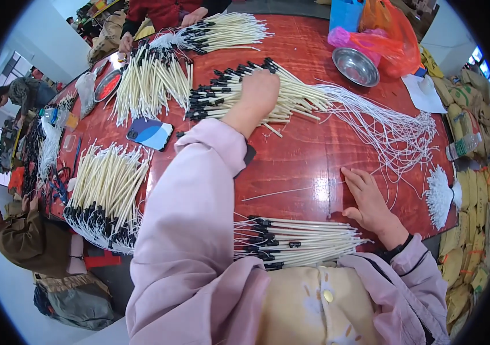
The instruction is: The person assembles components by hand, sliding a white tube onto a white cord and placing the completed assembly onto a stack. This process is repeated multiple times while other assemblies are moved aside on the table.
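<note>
My left hand [259, 92] reaches far across the red table [296, 155] and closes on a pile of cream sticks with black tips [228, 95] whose white strings [383, 123] trail to the right. My right hand [365, 198] lies flat and open on the table near the front edge, touching a thin white string. Just in front of my body lies another bundle of the same cream sticks [296, 241].
More stick piles lie at the left [107, 184], far left [150, 80] and far side [222, 31]. A phone [150, 133], a steel bowl [355, 66], plastic bags [388, 34] and a white string bundle [440, 195] sit around. Other people work across the table and at the left.
</note>
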The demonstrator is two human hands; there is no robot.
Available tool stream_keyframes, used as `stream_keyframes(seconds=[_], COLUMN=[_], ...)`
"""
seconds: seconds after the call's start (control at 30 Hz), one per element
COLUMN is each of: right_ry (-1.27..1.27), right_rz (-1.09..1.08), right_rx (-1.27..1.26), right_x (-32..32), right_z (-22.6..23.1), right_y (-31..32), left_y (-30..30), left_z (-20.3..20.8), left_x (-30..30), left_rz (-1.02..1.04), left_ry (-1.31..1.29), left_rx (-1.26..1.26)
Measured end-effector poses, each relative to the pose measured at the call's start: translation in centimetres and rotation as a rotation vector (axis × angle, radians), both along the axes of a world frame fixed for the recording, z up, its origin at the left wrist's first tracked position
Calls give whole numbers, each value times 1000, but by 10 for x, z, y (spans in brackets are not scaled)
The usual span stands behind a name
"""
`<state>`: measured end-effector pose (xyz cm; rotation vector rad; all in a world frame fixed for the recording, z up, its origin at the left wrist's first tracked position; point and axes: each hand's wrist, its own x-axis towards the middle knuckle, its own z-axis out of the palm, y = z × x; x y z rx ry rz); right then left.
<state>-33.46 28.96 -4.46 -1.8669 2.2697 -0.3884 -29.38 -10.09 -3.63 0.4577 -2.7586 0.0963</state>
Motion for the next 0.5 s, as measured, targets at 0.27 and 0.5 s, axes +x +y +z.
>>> stream_keyframes(seconds=[0.27, 0.5], right_ry=[-53, -73], right_rz=[-5, 6], right_rx=[-67, -137], right_x=[-3, -5], right_z=[-4, -11], right_y=[3, 5], left_y=[19, 70], left_z=[-1, 34], left_x=[-6, 46], left_rz=[1, -182], left_ry=[18, 152], left_rx=[-114, 136])
